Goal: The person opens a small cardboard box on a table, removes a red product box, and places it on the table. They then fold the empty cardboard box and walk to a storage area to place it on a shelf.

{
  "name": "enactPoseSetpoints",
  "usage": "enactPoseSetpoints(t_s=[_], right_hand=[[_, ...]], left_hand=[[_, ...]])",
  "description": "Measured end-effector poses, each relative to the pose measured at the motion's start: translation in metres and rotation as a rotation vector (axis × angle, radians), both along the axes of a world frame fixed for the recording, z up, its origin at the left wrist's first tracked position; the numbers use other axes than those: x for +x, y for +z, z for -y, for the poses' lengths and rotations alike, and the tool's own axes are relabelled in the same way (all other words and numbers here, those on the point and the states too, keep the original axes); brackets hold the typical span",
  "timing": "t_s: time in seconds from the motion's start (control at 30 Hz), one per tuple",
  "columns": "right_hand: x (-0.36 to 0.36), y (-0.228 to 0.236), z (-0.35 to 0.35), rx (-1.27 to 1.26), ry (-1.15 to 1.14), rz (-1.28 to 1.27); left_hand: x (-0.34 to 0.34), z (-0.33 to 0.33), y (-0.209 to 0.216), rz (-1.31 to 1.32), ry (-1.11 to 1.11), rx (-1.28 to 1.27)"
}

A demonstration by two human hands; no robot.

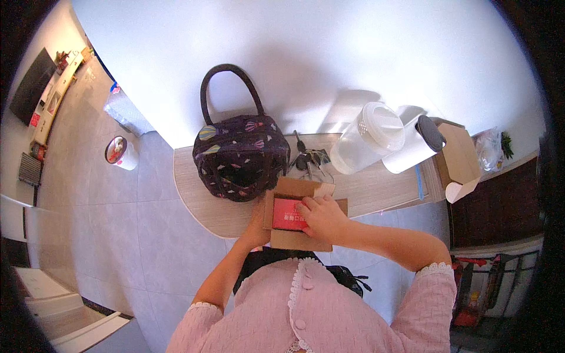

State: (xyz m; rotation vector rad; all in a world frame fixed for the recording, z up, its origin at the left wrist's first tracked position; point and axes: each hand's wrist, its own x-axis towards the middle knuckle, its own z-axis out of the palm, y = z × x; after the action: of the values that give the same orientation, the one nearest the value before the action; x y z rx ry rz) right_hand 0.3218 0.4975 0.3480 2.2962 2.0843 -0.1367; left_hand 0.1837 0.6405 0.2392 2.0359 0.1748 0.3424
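Note:
A small open cardboard box is held in front of me at the front edge of the wood-look counter, its flaps spread. Inside lies a red packet with pale printing. My left hand grips the box's left side, its fingertips hidden behind the flap. Over the right side of the box, my right hand reaches in, fingers bent onto the packet's right end. Just beyond the box stands a dark fabric handbag with a balloon pattern, its handle upright against the wall.
The counter also bears a dark cable, a clear lidded plastic jug, a white container with a black lid and another open carton. On the floor at left stands a round tub.

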Motion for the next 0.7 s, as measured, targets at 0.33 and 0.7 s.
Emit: enactPoseSetpoints(t_s=[0.33, 0.7], right_hand=[[-0.015, -0.002, -0.014, -0.144, 0.023, 0.273], [-0.003, 0.012, -0.013, -0.119, 0.082, -0.001]], left_hand=[[0.002, -0.001, -0.001, 0.045, 0.014, 0.019], [0.001, -0.004, -0.015, 0.025, 0.032, 0.031]])
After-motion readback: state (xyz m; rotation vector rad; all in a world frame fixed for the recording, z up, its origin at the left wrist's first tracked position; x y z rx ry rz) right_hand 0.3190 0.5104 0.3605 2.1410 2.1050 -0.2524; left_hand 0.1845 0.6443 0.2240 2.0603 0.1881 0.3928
